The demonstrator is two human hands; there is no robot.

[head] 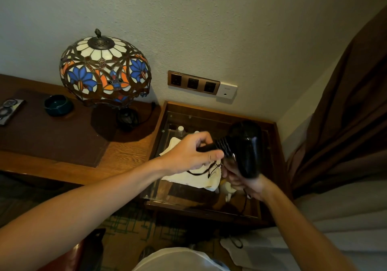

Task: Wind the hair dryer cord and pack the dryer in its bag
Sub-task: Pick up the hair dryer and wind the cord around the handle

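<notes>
Black plastic hair dryer (245, 145) held in air above cream cloth drawstring bag (196, 176) on glass-topped table (274, 151); right hand (240, 178) grips body from below; left hand (192, 153) pinches cord-wrapped handle, long axis pointing left; bag nearer left hand.

wall (209, 19): textured pale | desk (125, 151): wood | lamp (104, 69): stained-glass | curtain (345, 113): brown | floor (129, 229): patterned carpet

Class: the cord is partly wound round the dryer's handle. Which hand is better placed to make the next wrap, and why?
Left. The left hand already pinches the cord beside the wound coils, while the right hand grips the hair dryer from below.
</notes>
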